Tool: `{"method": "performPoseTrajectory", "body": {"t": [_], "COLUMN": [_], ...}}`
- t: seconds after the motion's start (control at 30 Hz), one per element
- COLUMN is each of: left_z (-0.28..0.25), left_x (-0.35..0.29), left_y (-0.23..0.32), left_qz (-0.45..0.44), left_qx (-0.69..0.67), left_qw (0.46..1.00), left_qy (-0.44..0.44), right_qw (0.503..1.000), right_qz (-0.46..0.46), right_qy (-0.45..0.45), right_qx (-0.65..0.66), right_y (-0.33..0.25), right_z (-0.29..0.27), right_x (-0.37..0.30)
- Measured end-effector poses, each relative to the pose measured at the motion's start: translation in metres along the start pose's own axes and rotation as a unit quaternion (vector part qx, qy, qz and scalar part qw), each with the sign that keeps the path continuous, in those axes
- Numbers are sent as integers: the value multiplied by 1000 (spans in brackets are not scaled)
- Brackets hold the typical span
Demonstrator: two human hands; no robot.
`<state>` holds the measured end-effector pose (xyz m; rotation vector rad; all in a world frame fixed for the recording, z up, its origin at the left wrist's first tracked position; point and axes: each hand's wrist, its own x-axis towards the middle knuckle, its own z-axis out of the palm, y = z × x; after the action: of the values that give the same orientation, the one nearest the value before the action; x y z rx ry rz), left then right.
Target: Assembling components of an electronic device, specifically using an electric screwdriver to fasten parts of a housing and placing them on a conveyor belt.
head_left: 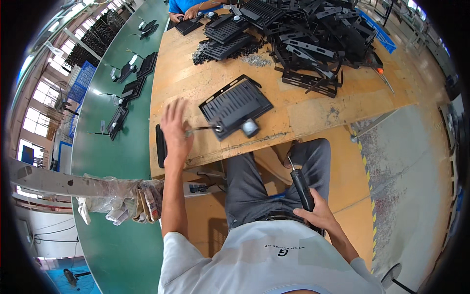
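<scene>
A black finned floodlight housing (239, 105) lies tilted on the wooden table in front of me, with a pale round sensor (250, 127) at its near edge. From its left corner a short cable (204, 128) runs toward my left hand (176, 128). That hand is open and slightly blurred, fingers stretched out; whether the thumb touches the cable I cannot tell. My right hand (317, 211) is closed around a black power screwdriver (302, 190), held over my lap with its bit pointing up and away. Beside my left wrist, a dark flat bar (160, 147) lies along the table's left edge.
Black metal brackets (313, 41) form a large heap at the far right, with an orange-handled screwdriver (381, 72) beside it. Stacked floodlights (227, 36) and loose screws (255, 60) lie farther back. Several floodlights rest on the green conveyor (105, 161). A blue-sleeved co-worker's hands (190, 13) work opposite.
</scene>
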<state>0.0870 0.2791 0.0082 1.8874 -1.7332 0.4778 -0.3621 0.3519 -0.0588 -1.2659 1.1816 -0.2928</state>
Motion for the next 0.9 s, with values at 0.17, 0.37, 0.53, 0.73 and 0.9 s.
{"method": "performPoseTrajectory", "body": {"t": [0.17, 0.37, 0.53, 0.73, 0.9], "left_z": [-5, 47, 63, 83, 88], "left_x": [-50, -16, 41, 103, 144], "left_y": [22, 30, -12, 20, -36], "left_qz": [-229, -295, -155, 49, -78], "left_qx": [-355, -234, -367, -436, -451], "left_qw": [896, 926, 901, 848, 839], "left_qy": [-136, -19, -173, -297, -294], "right_qw": [1000, 999, 992, 970, 973], "right_qz": [-3, -26, -11, 21, 14], "right_qy": [4, -33, -78, -162, -154], "right_qx": [18, 34, 95, 181, 173], "right_y": [10, 10, -5, -9, 0], "right_z": [-2, -1, -7, -17, -12], "right_x": [16, 28, 19, 25, 27]}}
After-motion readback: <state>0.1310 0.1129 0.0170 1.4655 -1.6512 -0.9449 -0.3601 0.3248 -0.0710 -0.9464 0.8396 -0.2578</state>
